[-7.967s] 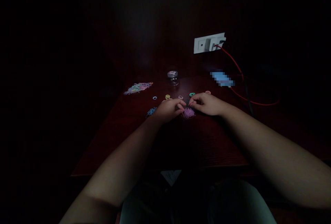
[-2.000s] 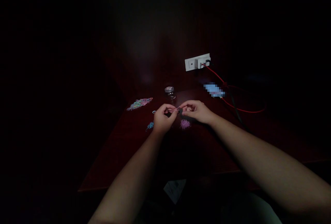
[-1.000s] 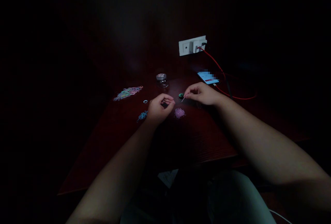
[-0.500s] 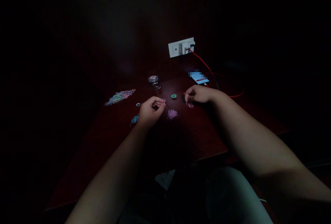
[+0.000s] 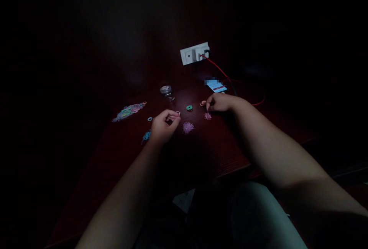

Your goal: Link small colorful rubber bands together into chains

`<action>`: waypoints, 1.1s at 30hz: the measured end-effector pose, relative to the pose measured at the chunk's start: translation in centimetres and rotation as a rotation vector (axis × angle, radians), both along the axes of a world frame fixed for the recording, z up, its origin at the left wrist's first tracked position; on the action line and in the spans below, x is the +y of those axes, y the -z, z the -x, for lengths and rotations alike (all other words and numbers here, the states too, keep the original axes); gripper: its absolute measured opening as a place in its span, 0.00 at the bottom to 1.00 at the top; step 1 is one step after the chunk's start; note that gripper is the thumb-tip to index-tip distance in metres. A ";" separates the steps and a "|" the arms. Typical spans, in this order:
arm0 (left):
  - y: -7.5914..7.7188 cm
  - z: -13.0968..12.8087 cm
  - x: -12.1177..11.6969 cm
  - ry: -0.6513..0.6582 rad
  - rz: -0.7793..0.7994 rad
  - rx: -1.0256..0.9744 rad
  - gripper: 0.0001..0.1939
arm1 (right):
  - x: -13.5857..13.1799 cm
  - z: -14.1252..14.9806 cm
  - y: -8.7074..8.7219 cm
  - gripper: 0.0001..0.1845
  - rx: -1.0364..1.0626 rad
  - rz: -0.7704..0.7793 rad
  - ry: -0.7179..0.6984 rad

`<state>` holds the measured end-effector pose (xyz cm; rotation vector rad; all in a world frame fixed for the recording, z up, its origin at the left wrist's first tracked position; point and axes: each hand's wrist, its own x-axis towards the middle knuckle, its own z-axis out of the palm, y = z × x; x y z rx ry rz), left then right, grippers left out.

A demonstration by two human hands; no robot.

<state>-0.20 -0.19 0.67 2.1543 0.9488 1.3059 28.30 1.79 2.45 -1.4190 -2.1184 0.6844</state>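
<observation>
My left hand [image 5: 166,125] is closed in a pinch, with a small pink elastic hair tie [image 5: 178,113] at its fingertips. On the far side of the table my right hand [image 5: 218,102] points down, fingertips pinched on a thin pink hair tie at the top of a small pink pile of hair ties [image 5: 207,116]. Orange hair ties [image 5: 203,103] lie just beside those fingers. Between the hands are green hair ties [image 5: 189,108] and a purple pile of hair ties [image 5: 188,127]. A blue pile of hair ties [image 5: 146,136] lies left of my left wrist.
A large mixed-colour pile of hair ties [image 5: 129,111] lies at the left, and a single pale blue ring [image 5: 150,119] nearer. Behind stands a clear round container [image 5: 166,90]. A phone [image 5: 217,86] with a red cable [image 5: 215,65] lies below the wall socket [image 5: 188,55].
The whole view has shifted slightly. My right fingers have moved a little off the orange hair ties, which now show more fully. My left hand keeps its pinch.
</observation>
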 end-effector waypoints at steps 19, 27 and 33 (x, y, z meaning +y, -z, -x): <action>0.4 0.0 0.3 0.026 0.013 0.018 0.05 | -1.0 1.8 -0.7 0.04 0.007 0.050 0.001; 0.4 -0.1 0.2 0.079 0.021 0.149 0.06 | -1.7 6.4 0.5 0.08 0.169 -0.077 -0.239; 0.4 -0.2 0.1 0.125 0.081 0.149 0.09 | -2.4 7.4 0.2 0.11 0.203 -0.113 -0.234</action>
